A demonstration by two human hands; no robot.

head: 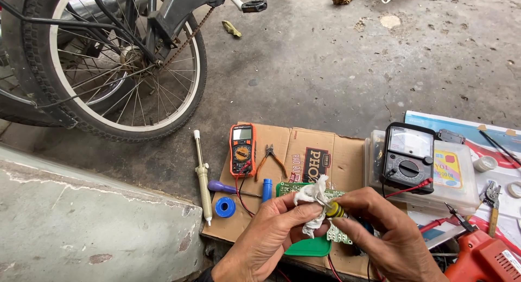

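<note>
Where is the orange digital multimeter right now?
In the head view, the orange multimeter lies on the cardboard, left of centre, between the desoldering pump and the small pliers.

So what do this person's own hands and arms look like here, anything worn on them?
Both are bare: the left hand and right hand show no gloves, rings, watch or bands. The visible wrists and forearms carry no sleeves. Fingers look work-worn and creased, nails short.

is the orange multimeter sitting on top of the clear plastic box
No, the orange multimeter lies flat on the cardboard; the black analog meter is what rests on the clear plastic box.
</note>
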